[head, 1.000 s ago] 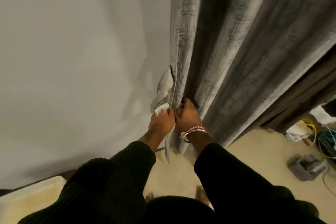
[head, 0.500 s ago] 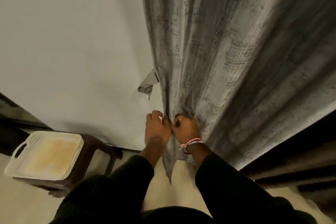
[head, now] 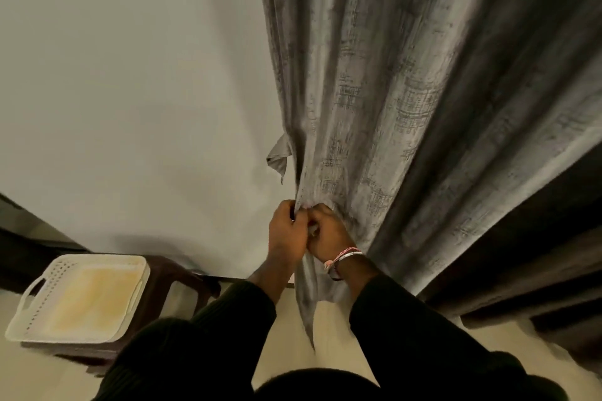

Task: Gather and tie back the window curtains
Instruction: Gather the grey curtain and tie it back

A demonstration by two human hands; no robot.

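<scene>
A grey textured curtain (head: 407, 91) hangs from the top of the head view and narrows to a bunch at the centre. My left hand (head: 286, 231) and my right hand (head: 329, 234) meet at that bunch, both closed on its fabric, knuckles touching. A loose fabric strip, the tie-back (head: 279, 155), sticks out from the curtain's left edge just above my hands. The curtain's lower tail (head: 308, 309) hangs down between my forearms. My right wrist wears bracelets. What my fingers pinch inside the bunch is hidden.
A plain white wall (head: 130, 91) fills the left. A white perforated tray (head: 32, 312) rests on a dark brown stool (head: 182, 277) at lower left. A darker brown curtain (head: 527, 264) hangs at the right. Beige floor (head: 332, 329) lies below.
The view has swung left, bringing the stool and tray into sight and losing the floor clutter at right. My hands stay on the bunch, and the tie-back strip now juts out above them.
</scene>
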